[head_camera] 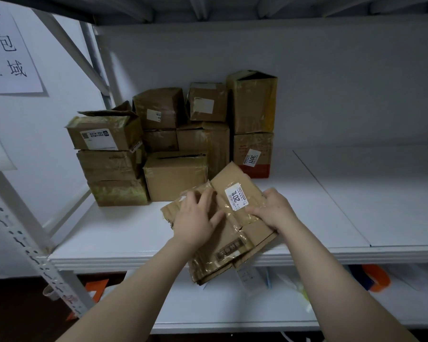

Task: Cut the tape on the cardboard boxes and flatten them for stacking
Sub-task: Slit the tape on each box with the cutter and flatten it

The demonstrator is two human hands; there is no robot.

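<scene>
Two hands are pressed on the flattened box [232,175], laid at lower centre over the shelf [109,238] edge, likely to keep it collapsed. The left hand [195,218] is spread wide and flat; whether the bent fingers of the right hand [273,211] are gripping cannot be told.

Matt brown cardboard box [235,225] — glossy clear tape [229,214]; smooth white shelf [124,233].

Left hand [195,218], right hand [273,212] on box [232,174]

flattened cardboard box [235,233] overhanging shelf edge; taped boxes [173,141] stacked behind
</scene>
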